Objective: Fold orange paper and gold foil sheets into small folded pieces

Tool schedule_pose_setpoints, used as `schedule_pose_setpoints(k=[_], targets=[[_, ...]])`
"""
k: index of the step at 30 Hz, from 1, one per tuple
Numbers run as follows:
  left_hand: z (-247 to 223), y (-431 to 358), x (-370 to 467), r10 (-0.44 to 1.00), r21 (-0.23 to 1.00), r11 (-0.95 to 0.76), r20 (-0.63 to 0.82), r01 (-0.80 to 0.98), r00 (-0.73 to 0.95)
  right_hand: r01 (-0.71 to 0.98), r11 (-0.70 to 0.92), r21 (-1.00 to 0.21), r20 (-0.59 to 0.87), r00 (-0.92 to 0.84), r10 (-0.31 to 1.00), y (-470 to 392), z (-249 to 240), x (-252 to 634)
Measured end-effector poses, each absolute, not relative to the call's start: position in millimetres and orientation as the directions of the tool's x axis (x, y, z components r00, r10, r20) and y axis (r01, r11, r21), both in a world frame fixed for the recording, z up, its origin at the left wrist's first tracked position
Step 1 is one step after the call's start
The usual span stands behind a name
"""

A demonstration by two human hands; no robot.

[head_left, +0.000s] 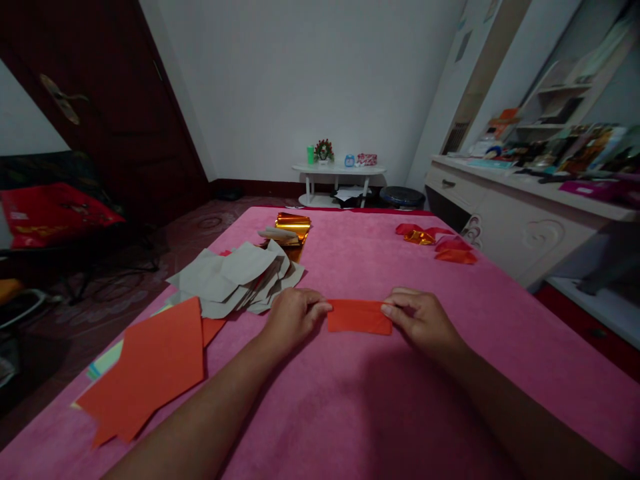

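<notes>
Pinching a seemingly folded orange paper strip (359, 317) at centre between left hand (294, 316) and right hand (424, 319). Showing seemingly shaped red pieces (453, 245) far right, seemingly unfolded orange sheets (157, 363) near left.

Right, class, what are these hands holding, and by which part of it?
A strip of orange paper: the left hand and right hand each pinch one upper corner between the fingers.
</notes>
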State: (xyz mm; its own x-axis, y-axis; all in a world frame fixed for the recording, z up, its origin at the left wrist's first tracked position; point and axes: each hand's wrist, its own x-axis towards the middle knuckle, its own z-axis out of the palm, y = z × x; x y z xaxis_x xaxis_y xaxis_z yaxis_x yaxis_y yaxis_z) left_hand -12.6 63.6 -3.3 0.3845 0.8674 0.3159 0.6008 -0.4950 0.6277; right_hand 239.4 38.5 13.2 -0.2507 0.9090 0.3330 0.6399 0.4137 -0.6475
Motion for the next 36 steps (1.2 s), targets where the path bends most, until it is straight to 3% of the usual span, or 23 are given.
schedule_pose_setpoints(k=[3, 5, 11, 14, 19, 21, 24, 27, 29, 32, 34, 36], targets=[[-11, 67, -13, 0.946, 0.817, -0.324, 0.265, 0.477, 0.189, 0.622, 0.386, -0.681, 0.42, -0.1, 0.902, 39, 7, 241], [-10, 68, -10, 0.965, 0.901, -0.254, 0.211, 0.351, 0.157, 0.588, 0.399, -0.703, 0.457, -0.057, 0.888, 38, 4, 238], [1, 56, 5, 0.978, 0.969, -0.117, 0.075, 0.217, 0.193, 0.537, 0.505, -0.676, 0.598, -0.001, 0.802, 29, 2, 224], [3, 46, 14, 0.947, 0.995, -0.015, -0.016, 0.096, 0.32, 0.618, 0.587, -0.523, 0.711, -0.064, 0.701, 26, 0, 223], [4, 35, 26, 0.906, 0.98, 0.117, -0.04, -0.158, 0.421, 0.76, 0.639, -0.12, 0.811, -0.296, 0.505, 24, -1, 219], [4, 34, 27, 0.917, 0.965, 0.171, -0.083, -0.198, 0.389, 0.749, 0.662, -0.035, 0.8, -0.376, 0.468, 21, 1, 214], [2, 35, 27, 0.936, 0.94, 0.228, -0.139, -0.255, 0.324, 0.695, 0.719, 0.001, 0.769, -0.46, 0.444, 16, 2, 208], [1, 37, 25, 0.947, 0.919, 0.235, -0.144, -0.318, 0.286, 0.651, 0.756, -0.062, 0.756, -0.464, 0.462, 10, 2, 206], [0, 39, 24, 0.95, 0.912, 0.225, -0.128, -0.343, 0.285, 0.645, 0.744, -0.171, 0.778, -0.375, 0.504, 8, 2, 206], [-3, 41, 23, 0.953, 0.919, 0.206, -0.11, -0.337, 0.283, 0.625, 0.631, -0.46, 0.758, -0.095, 0.646, 9, 4, 205], [-4, 41, 24, 0.957, 0.93, 0.192, -0.106, -0.313, 0.271, 0.539, 0.499, -0.679, 0.629, 0.077, 0.773, 12, 4, 204], [-4, 40, 24, 0.958, 0.942, 0.179, -0.101, -0.285, 0.268, 0.395, 0.352, -0.849, 0.433, 0.138, 0.891, 16, 3, 203]])
